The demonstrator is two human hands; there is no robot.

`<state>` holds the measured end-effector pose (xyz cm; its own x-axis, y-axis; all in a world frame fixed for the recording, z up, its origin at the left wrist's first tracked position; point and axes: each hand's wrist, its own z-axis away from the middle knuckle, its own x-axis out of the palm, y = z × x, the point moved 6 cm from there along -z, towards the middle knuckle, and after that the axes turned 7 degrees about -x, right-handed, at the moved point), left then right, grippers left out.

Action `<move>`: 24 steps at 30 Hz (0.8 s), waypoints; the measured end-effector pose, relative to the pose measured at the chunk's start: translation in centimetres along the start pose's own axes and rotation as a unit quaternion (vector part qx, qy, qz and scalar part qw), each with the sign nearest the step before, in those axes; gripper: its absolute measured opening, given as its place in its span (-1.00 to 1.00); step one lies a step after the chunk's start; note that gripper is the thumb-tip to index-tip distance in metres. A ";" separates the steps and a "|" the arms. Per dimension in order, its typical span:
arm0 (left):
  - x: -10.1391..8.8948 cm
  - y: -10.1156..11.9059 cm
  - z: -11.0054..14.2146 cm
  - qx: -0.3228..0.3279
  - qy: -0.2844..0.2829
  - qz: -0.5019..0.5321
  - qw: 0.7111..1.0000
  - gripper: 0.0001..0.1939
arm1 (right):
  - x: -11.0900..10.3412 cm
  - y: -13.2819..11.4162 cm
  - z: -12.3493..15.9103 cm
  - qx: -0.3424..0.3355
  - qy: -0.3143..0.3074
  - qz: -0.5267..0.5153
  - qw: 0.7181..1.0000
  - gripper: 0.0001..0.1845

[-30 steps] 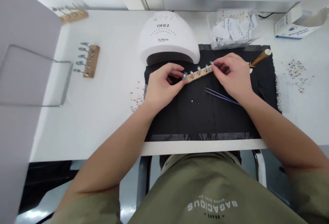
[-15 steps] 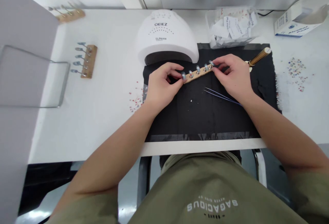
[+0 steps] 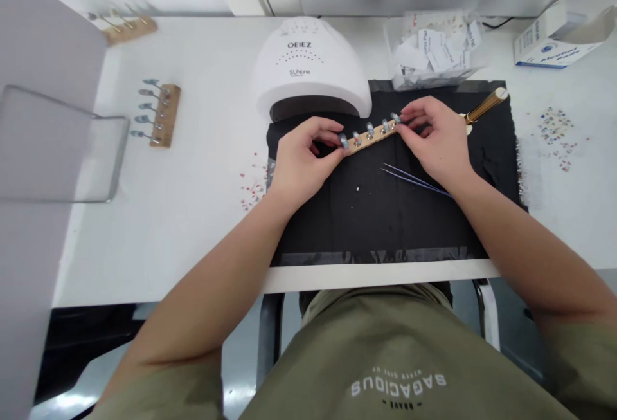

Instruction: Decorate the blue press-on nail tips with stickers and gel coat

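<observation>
Between my hands, over the black mat (image 3: 347, 227), is a narrow wooden nail tip stand (image 3: 363, 145) bearing several blue-grey decorated nail tips (image 3: 370, 129) on metal posts. My left hand (image 3: 304, 157) pinches the stand's left end, thumb in front and fingers behind. At the other end, the thumb and fingers of my right hand (image 3: 439, 140) close on the stand beside its last tip. The stand slants, its right end farther from me. Blue tweezers (image 3: 415, 181) lie on the mat below the right hand, points to the left.
A white nail lamp (image 3: 308, 73) stands behind the mat, beside a clear box of alcohol pad packets (image 3: 434, 53). A gold-handled brush (image 3: 486, 106) lies at the right. Loose gems (image 3: 556, 134) are scattered farther right. Another nail tip stand (image 3: 166, 114) sits at the left.
Almost nothing differs. Both hands keep their hold on the stand, and the whole view has shifted very slightly.
</observation>
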<state>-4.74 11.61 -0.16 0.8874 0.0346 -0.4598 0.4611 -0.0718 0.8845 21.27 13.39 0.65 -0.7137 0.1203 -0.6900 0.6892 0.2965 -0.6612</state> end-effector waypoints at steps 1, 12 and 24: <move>0.0 0.0 0.0 0.005 -0.004 0.000 1.000 -0.63 | 0.0 0.1 0.0 0.000 0.000 -0.008 1.000 -0.70; 0.0 0.0 0.1 0.020 -0.025 -0.022 0.999 -0.58 | 0.8 0.6 -0.1 -0.020 -0.011 -0.012 1.000 -0.32; 0.2 -0.1 0.0 0.002 -0.012 -0.039 0.999 -0.66 | 1.6 2.3 -0.2 -0.036 0.020 -0.050 0.998 -0.29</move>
<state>-4.62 11.64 -0.34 0.8480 0.0158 -0.5297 0.5293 -0.0730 0.8453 21.69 14.44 -1.91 -0.7832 0.1237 -0.6093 0.6051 0.3766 -0.7014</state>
